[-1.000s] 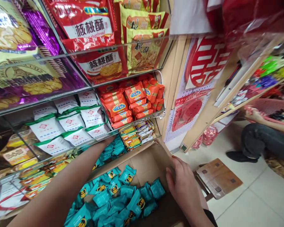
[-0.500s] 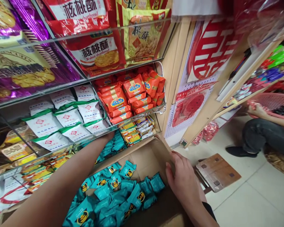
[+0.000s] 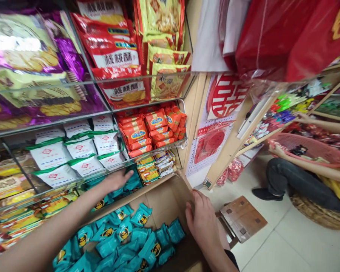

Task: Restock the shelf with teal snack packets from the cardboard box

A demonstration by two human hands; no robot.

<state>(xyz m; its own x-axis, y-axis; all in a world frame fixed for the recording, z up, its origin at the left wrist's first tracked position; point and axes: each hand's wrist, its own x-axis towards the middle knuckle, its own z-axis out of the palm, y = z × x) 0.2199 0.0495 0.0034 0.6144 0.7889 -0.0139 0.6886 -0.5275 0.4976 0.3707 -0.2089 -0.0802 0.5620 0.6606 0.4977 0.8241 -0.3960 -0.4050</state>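
Observation:
My left hand (image 3: 119,180) is at the low shelf compartment, just over the teal snack packets (image 3: 134,180) there. Its visible fingers stretch to the right, apart from the palm, and nothing shows in it. With my right hand (image 3: 201,213) I grip the right rim of an open cardboard box (image 3: 166,194). Loose teal packets (image 3: 110,243) with black-and-yellow emblems fill the box's left and front parts. Brown cardboard shows at its back right. The box stands tilted in view, close against the shelf front.
Above are white-and-green packets (image 3: 79,147), red packets (image 3: 155,120) and walnut shortbread bags (image 3: 124,92) behind clear shelf fronts. A small wooden stool (image 3: 243,218) stands on the tiled floor. At right another person sits with a pink basket (image 3: 308,145). Red bags (image 3: 272,37) hang overhead.
My left hand, hidden among the shelf's teal packets before, has come up into sight with fingers extended. My right hand stays on the box rim. The view has shifted to the right and upward.

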